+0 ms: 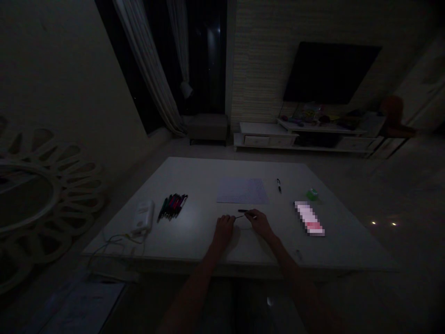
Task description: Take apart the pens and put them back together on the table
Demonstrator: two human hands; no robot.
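Observation:
The room is very dark. My left hand (224,228) and my right hand (259,221) rest close together on the white table (194,176), both with fingers pinched on a thin dark pen (245,214) that spans between them. A pale sheet of paper (242,191) lies just beyond the hands. Left of them is a bundle of coloured pens (173,206).
A white device with a cable (143,216) lies at the table's left. A single black pen (278,185), a green object (312,194) and a pink-white item (309,219) lie to the right. Behind stand a TV (330,72) and a low cabinet.

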